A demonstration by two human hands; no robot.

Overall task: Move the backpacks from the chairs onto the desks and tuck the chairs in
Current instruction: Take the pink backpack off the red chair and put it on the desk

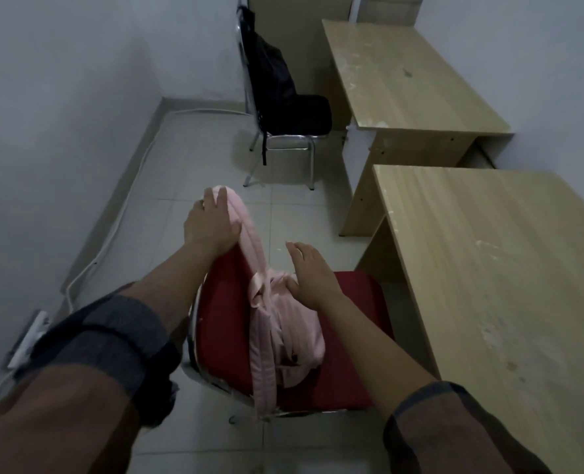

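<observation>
A pink backpack (pixel 283 333) sits on the red chair (pixel 352 357) just below me, leaning against the chair's back. My left hand (pixel 210 222) grips the top of the pink backpack, fingers curled over it. My right hand (pixel 313 277) rests on the bag's front with fingers apart, not closed on it. Farther back, a black backpack (pixel 271 75) leans on a black chair (pixel 297 114) with chrome legs. The near wooden desk (pixel 496 268) stands to the right of the red chair. The far wooden desk (pixel 407 80) is beside the black chair.
A white cable (pixel 119 213) runs along the floor by the left wall down to a power strip (pixel 27 340). Grey tiled floor lies between the two chairs. Walls close the room on the left and behind the desks.
</observation>
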